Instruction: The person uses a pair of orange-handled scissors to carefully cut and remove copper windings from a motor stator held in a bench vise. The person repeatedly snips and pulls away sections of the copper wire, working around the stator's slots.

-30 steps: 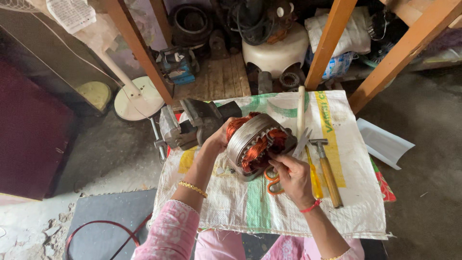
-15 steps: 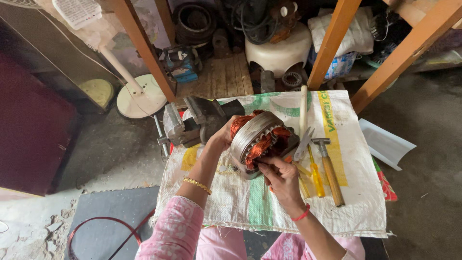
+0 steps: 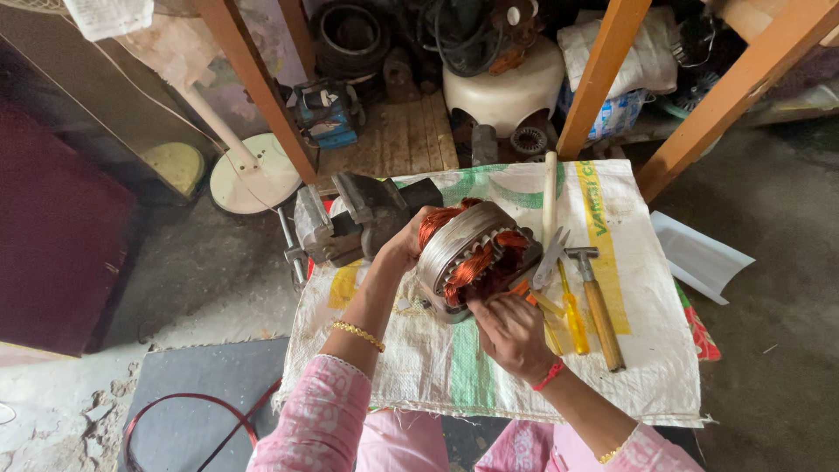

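Copper-wound stator gripped by left hand; right hand fingers pinch windings; sack edge near.

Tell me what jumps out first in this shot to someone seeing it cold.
The round metal motor core packed with bright copper wire, mid-frame: the left hand grips its outer side and the right hand picks at the wire on its near face. It sits over a white woven sack on the floor. On the sack just right of it lie a hammer, a yellow screwdriver and scissors; a grey bench vise stands at its left.
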